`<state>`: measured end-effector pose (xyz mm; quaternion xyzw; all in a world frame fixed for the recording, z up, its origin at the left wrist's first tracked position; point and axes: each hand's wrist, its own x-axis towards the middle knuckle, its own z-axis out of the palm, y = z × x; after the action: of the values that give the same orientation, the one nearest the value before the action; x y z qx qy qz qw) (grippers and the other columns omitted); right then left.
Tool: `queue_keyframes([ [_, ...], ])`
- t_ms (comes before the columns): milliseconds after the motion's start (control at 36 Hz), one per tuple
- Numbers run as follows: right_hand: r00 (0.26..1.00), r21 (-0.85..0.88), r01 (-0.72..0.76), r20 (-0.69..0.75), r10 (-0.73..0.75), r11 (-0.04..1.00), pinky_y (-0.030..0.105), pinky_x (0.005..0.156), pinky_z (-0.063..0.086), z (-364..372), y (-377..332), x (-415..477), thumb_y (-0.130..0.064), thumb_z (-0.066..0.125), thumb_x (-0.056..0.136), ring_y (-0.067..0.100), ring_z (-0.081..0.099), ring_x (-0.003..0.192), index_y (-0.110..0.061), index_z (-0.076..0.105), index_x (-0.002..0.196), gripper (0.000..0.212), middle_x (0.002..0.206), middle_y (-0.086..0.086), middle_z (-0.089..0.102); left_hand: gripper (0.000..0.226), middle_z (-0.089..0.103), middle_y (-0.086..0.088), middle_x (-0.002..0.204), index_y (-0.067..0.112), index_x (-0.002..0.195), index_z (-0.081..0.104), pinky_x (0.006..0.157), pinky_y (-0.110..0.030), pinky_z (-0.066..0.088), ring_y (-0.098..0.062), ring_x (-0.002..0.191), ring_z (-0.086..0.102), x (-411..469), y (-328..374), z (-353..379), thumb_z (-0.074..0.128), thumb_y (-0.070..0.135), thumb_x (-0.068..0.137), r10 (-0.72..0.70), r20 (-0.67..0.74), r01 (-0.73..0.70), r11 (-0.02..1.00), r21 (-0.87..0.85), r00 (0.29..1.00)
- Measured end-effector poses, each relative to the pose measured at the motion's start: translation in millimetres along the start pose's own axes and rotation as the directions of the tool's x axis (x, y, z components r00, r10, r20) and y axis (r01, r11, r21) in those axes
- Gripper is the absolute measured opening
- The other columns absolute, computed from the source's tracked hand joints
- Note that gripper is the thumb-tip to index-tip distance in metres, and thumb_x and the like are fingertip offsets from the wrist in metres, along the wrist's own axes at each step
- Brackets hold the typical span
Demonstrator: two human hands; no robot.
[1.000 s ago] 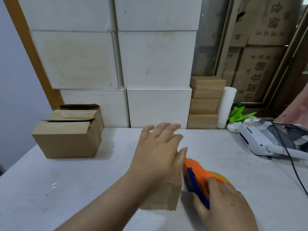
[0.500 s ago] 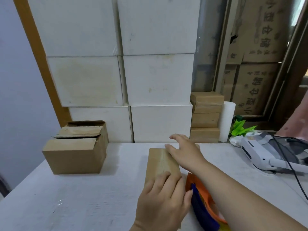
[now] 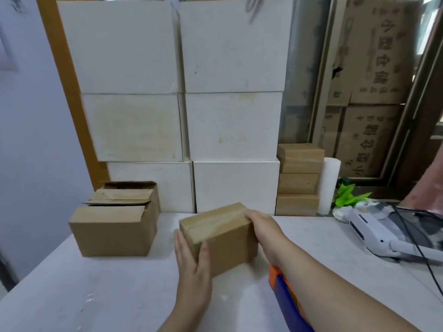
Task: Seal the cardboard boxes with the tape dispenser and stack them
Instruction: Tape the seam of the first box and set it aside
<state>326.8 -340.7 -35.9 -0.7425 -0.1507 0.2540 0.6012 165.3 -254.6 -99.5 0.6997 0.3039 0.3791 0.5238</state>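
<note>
Head view: left hand (image 3: 191, 257) and right hand (image 3: 261, 226) grip opposite ends of the cardboard box (image 3: 223, 233) between them, probably to stack it.

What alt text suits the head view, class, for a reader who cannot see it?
Two hands grip a small cardboard box, tilted over a white table: left hand at its near end, right hand at its far end. An orange tape dispenser lies beneath the right forearm.
</note>
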Motion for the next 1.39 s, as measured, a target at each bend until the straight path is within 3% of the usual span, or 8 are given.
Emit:
queue_keyframes([
  [194, 0.981, 0.207, 0.079, -0.187, -0.04, 0.975, 0.038, 0.093, 0.043, -14.6, -26.0, -2.2, -0.052, 0.055, 0.097, 0.018, 0.057, 0.11, -0.035, 0.065, 0.119, 0.03, 0.111, -0.013, 0.064, 0.075, -0.003, 0.031, 0.168, 0.046, 0.163, -0.004, 0.121, -0.02, 0.015, 0.008, 0.152, 0.009, 44.8, 51.4, 17.3, 0.038, 0.061, 0.103, 0.085, 0.143, -0.068, 0.99, -0.121, 0.986],
  [361, 0.902, 0.242, 0.201, -0.423, -0.084, 0.949, 0.035, 0.078, 0.046, -53.2, -34.0, -2.7, -0.045, 0.057, 0.096, 0.014, 0.059, 0.091, -0.03, 0.069, 0.117, 0.029, 0.104, -0.006, 0.069, 0.067, 0.034, 0.026, 0.149, 0.035, 0.165, 0.018, 0.076, 0.013, 0.029, 0.025, 0.118, 0.039, 58.7, 73.5, 62.1, 0.048, 0.046, 0.107, 0.135, 0.241, -0.09, 0.978, -0.188, 0.961],
  [556, 0.83, 0.203, 0.265, -0.545, -0.116, 0.943, 0.036, 0.071, 0.04, -105.0, -35.0, 2.6, -0.04, 0.055, 0.096, 0.022, 0.054, 0.084, -0.02, 0.071, 0.088, 0.027, 0.087, 0.003, 0.066, 0.066, 0.046, 0.018, 0.157, 0.032, 0.162, 0.034, 0.118, -0.023, 0.037, -0.002, 0.144, 0.043, 64.5, 83.7, 114.0, 0.058, 0.048, 0.102, 0.188, 0.274, -0.121, 0.962, -0.245, 0.943],
  [639, 0.803, 0.203, 0.273, -0.587, -0.106, 0.94, 0.036, 0.074, 0.04, -119.6, -29.2, 6.4, -0.042, 0.054, 0.096, 0.022, 0.052, 0.084, -0.01, 0.069, 0.09, 0.035, 0.096, 0.022, 0.069, 0.066, 0.057, 0.015, 0.149, 0.035, 0.153, 0.047, 0.117, -0.04, 0.044, -0.008, 0.139, 0.051, 66.6, 79.2, 133.2, 0.058, 0.064, 0.094, 0.204, 0.282, -0.145, 0.966, -0.216, 0.937],
  [750, 0.781, 0.185, 0.247, -0.619, -0.082, 0.951, 0.036, 0.078, 0.044, -135.2, -21.0, 12.9, -0.04, 0.052, 0.099, 0.021, 0.056, 0.084, -0.021, 0.072, 0.085, 0.031, 0.09, 0.004, 0.07, 0.046, 0.067, 0.015, 0.135, 0.03, 0.146, 0.058, 0.101, -0.017, 0.052, -0.002, 0.125, 0.062, 63.7, 81.5, 147.6, 0.064, 0.04, 0.101, 0.213, 0.303, -0.143, 0.961, -0.236, 0.929],
  [944, 0.77, 0.129, 0.233, -0.63, -0.101, 0.964, 0.038, 0.073, 0.04, -147.9, -5.8, 35.3, -0.038, 0.049, 0.096, 0.024, 0.051, 0.079, -0.011, 0.068, 0.097, 0.033, 0.087, 0.008, 0.063, 0.036, 0.075, 0.022, 0.117, 0.036, 0.134, 0.068, 0.092, -0.015, 0.055, 0.005, 0.11, 0.068, 70.4, 70.9, 159.6, 0.069, 0.037, 0.099, 0.161, 0.328, -0.113, 0.981, -0.161, 0.931],
  [1250, 0.812, 0.132, 0.211, -0.576, -0.098, 0.969, 0.033, 0.067, 0.038, -149.5, 27.4, 69.2, -0.025, 0.046, 0.102, 0.016, 0.049, 0.074, -0.01, 0.067, 0.097, 0.026, 0.088, 0.008, 0.062, 0.041, 0.072, 0.028, 0.12, 0.045, 0.139, 0.06, 0.097, -0.01, 0.05, 0.016, 0.112, 0.062, 75.4, 38.0, 183.4, 0.067, 0.031, 0.101, 0.083, 0.341, -0.048, 0.993, -0.11, 0.937],
  [1389, 0.838, 0.132, 0.222, -0.533, -0.12, 0.966, 0.042, 0.09, 0.047, -149.3, 42.1, 76.6, -0.041, 0.048, 0.106, 0.023, 0.06, 0.096, -0.021, 0.068, 0.099, 0.03, 0.111, 0.014, 0.068, 0.071, 0.066, 0.03, 0.123, 0.061, 0.148, 0.032, 0.088, -0.002, 0.045, 0.022, 0.109, 0.058, 76.2, 15.9, 190.0, 0.064, 0.016, 0.103, 0.071, 0.39, -0.072, 0.997, -0.011, 0.918],
])
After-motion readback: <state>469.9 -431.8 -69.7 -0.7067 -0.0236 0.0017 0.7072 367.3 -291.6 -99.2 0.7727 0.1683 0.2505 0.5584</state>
